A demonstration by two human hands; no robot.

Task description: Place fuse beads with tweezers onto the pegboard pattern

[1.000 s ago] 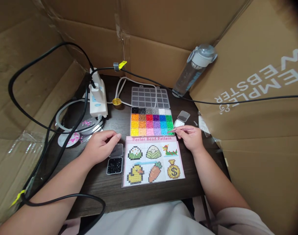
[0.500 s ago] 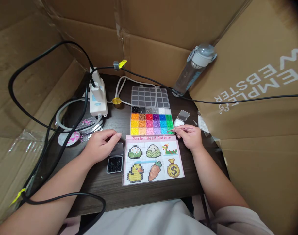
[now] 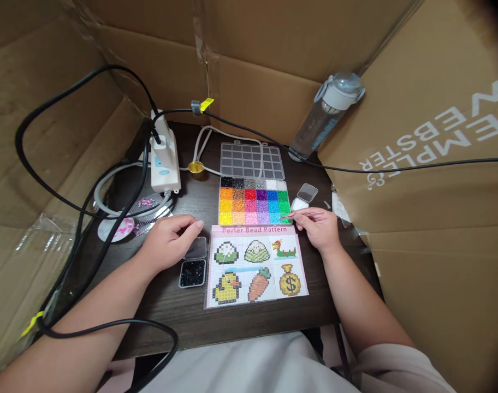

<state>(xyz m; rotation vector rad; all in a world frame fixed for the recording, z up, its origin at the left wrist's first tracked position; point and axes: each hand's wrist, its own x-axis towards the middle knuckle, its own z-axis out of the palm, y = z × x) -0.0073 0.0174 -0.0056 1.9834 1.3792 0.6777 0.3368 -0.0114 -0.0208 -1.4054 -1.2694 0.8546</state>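
My right hand [image 3: 319, 228] pinches pink tweezers [image 3: 302, 214], whose tips reach over the lower right compartments of the bead box [image 3: 255, 202]. Beads sorted by colour fill the box, and its clear lid lies folded back behind it. In front is the pattern sheet [image 3: 255, 267], with an onigiri, a duck, a carrot, a dragon and a money bag among its pictures. My left hand [image 3: 171, 237] rests on the table with fingers curled, beside a small open case of black beads [image 3: 192, 273]. Whether it holds anything is hidden.
A power strip [image 3: 165, 164] with black and white cables stands at the left, near a round pink-and-white piece [image 3: 116, 228]. Behind are a gold cup [image 3: 196, 169] and a bottle [image 3: 326, 117]. Small case lid [image 3: 307, 192] at the right; cardboard walls [image 3: 261, 87] surround the table.
The view has shifted very slightly. Both hands and the tweezers keep nearly the same places over the table and the box.
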